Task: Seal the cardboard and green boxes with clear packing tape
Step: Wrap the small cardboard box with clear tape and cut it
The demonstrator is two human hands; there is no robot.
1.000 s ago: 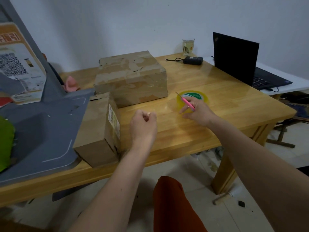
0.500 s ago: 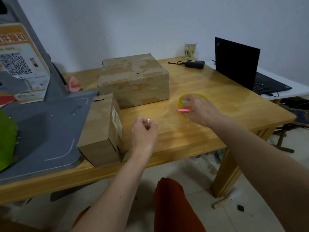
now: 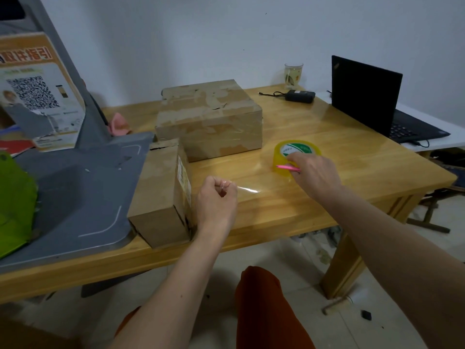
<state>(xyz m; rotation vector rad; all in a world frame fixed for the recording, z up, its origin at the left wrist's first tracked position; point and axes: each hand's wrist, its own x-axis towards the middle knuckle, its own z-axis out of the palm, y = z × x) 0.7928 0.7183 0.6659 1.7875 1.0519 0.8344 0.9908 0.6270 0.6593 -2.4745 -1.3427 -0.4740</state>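
Observation:
A yellowish roll of clear packing tape (image 3: pixel 297 153) lies flat on the wooden table (image 3: pixel 339 172). My right hand (image 3: pixel 314 173) rests on the roll and holds a thin pink tool (image 3: pixel 286 168) against its side. A strip of clear tape (image 3: pixel 247 189) stretches from the roll to my left hand (image 3: pixel 217 197), which pinches its free end. A small cardboard box (image 3: pixel 161 195) stands just left of my left hand. A larger, worn cardboard box (image 3: pixel 208 119) sits behind it. A green box (image 3: pixel 13 197) shows at the far left edge.
A grey sheet (image 3: pixel 75 197) covers the table's left part, with a printed board (image 3: pixel 35 96) leaning behind it. A pink object (image 3: pixel 118 124) lies near the wall. A glass (image 3: pixel 293 75), a black adapter (image 3: pixel 299 96) and an open laptop (image 3: pixel 372 107) stand at the back right.
My right hand turned the pink tool from pointing up-left to lying level against the roll's side. My left hand stayed fisted, and the taut tape strip now glints beside it.

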